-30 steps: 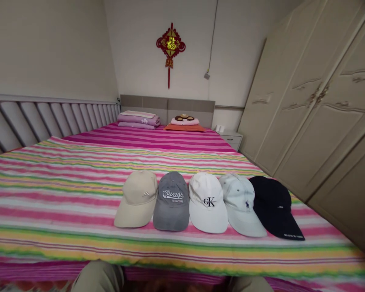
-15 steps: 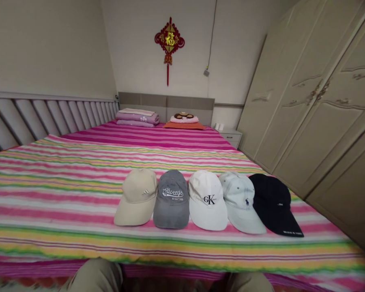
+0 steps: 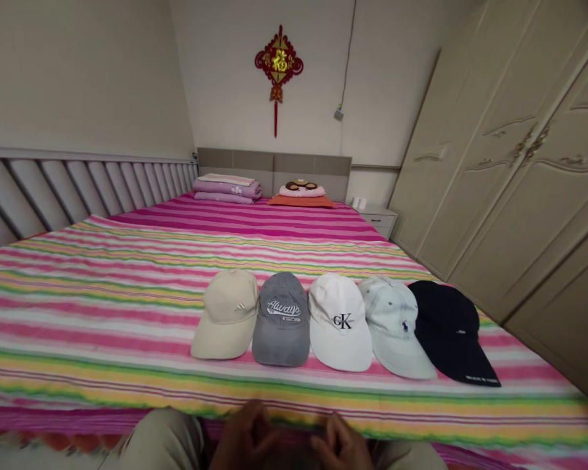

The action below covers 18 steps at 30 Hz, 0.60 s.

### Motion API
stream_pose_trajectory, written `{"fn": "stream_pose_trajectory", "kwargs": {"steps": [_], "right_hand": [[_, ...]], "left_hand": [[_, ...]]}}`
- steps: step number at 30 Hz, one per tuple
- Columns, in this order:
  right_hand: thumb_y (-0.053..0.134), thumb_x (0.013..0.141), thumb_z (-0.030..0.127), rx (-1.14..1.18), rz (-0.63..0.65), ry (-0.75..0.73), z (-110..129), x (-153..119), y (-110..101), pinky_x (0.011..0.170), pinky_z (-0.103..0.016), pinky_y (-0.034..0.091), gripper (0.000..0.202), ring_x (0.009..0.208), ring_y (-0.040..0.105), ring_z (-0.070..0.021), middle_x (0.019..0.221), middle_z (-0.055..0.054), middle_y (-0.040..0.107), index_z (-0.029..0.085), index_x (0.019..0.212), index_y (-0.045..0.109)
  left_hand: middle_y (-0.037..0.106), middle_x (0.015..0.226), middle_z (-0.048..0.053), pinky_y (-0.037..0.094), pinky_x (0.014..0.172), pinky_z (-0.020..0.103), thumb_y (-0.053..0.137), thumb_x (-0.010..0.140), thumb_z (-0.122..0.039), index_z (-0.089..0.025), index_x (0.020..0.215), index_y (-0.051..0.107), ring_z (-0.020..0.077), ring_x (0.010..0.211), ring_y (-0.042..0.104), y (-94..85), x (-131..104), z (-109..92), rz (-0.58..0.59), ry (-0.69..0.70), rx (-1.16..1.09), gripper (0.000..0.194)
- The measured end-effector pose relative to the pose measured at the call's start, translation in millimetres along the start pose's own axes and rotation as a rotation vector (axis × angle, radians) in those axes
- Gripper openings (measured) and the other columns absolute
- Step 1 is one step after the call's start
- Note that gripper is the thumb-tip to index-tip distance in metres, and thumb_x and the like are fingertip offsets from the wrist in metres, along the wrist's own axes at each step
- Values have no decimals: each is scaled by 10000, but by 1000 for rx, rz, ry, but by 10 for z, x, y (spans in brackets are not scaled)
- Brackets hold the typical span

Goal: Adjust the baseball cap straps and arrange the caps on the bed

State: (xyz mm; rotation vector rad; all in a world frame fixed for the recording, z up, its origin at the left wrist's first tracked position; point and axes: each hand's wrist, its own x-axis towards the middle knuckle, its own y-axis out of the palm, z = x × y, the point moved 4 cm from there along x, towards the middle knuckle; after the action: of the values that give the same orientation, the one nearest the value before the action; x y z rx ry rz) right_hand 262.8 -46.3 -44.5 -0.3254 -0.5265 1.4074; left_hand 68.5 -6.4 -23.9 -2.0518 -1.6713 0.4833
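- Hovering at the bottom centre of the frame, my left grip point(image 3: 249, 434) and right grip point(image 3: 340, 442) hang a little apart between my knees point(image 3: 165, 432), by the near edge of the bed point(image 3: 255, 222).
- Fingers look curled inward on both sides, but they are dark and blurred; I see nothing held, and cannot tell how far closed either one is.
- Five caps lie in a row from the centre to the lower right of the frame, on the striped cover point(image 3: 102, 313), brims towards me: beige cap point(image 3: 227, 313), grey cap point(image 3: 281, 326), white cap point(image 3: 340, 326), pale cap point(image 3: 396, 320), black cap point(image 3: 453, 333).
- My left is nearest the grey cap, my right nearest the white cap; I touch neither.
- Each should feel light, I judge, hardly a load for one hand.
- Crowns look like soft cloth: a pinch there would probably dent or fold them, though nothing looks fragile.
- Brims look stiffer and gently curved, so that is where I'd take hold: thumb on top, fingers under the front edge.
- Cloth should give good friction; slipping worries me little, smudging the white cap rather more.
- Neighbours sit very close, and the cover looks loose, so a sideways drag could nudge the next cap or ruck the cloth; straight up seems cleaner.
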Motion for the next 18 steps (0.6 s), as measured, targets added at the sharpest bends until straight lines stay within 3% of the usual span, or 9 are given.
{"fn": "stream_pose_trajectory", "kwargs": {"steps": [3, 5, 6, 7, 8, 10, 12, 15, 18], "right_hand": [[486, 766, 283, -87, -306, -162, 456, 63, -478, 417, -201, 308, 298, 414, 334, -83, 462, 69, 310, 212, 527, 323], [494, 772, 284, -161, -488, -248, 754, 39, -748, 404, -198, 319, 214, 402, 356, -86, 470, 65, 348, 207, 591, 408], [482, 781, 274, -199, -572, -287, 883, 15, -855, 406, -197, 331, 110, 397, 382, -88, 481, 61, 390, 193, 707, 492], [470, 792, 255, -239, -631, -328, 994, -10, -938, 411, -199, 343, 150, 386, 396, -90, 482, 63, 409, 169, 898, 533], [455, 801, 237, -290, -669, -367, 1086, -30, -997, 409, -205, 349, 304, 368, 392, -93, 468, 71, 404, 144, 1089, 486], [427, 813, 206, -404, -705, -447, 1218, -58, -1070, 383, -217, 338, 562, 329, 367, -103, 432, 90, 374, 89, 1325, 227], [420, 812, 186, -497, -730, -547, 1304, -79, -1113, 344, -219, 311, 675, 298, 339, -107, 399, 105, 345, 53, 1360, 50], [447, 788, 157, -568, -766, -656, 1394, -100, -1166, 311, -208, 278, 741, 280, 320, -101, 376, 115, 321, 37, 1356, -13], [471, 761, 128, -596, -789, -714, 1479, -103, -1199, 297, -200, 258, 781, 275, 289, -92, 376, 121, 296, 31, 1353, -29]], "left_hand": [[407, 433, -38, 287, 430, 210, 543, 677, -352, -196, 495, 419, 89, 406, 369, -365, 55, -274, -309, 200, 171, 270], [388, 419, -44, 279, 419, 204, 513, 709, -317, -201, 501, 442, 79, 371, 352, -565, 75, -515, -438, 341, 236, 249], [395, 421, -46, 291, 429, 204, 504, 719, -288, -206, 565, 502, 82, 370, 366, -644, 69, -616, -484, 378, 254, 175], [401, 419, -51, 298, 436, 206, 499, 722, -262, -212, 686, 565, 87, 364, 373, -704, 53, -698, -515, 406, 263, 91], [409, 416, -54, 300, 442, 211, 497, 719, -241, -214, 817, 588, 92, 358, 373, -753, 31, -755, -547, 415, 260, 136], [430, 413, -54, 284, 440, 227, 518, 688, -210, -203, 1020, 551, 105, 351, 373, -807, -10, -794, -567, 389, 204, 333], [451, 412, -50, 254, 430, 239, 555, 634, -186, -188, 1070, 518, 116, 353, 384, -820, -29, -759, -538, 325, 77, 437], [480, 426, -52, 218, 424, 243, 585, 563, -144, -177, 1110, 462, 125, 364, 405, -810, -36, -728, -462, 242, -79, 561], [483, 419, -64, 177, 419, 243, 580, 526, -116, -170, 1166, 390, 120, 340, 368, -828, -50, -837, -412, 217, -102, 669]]}}
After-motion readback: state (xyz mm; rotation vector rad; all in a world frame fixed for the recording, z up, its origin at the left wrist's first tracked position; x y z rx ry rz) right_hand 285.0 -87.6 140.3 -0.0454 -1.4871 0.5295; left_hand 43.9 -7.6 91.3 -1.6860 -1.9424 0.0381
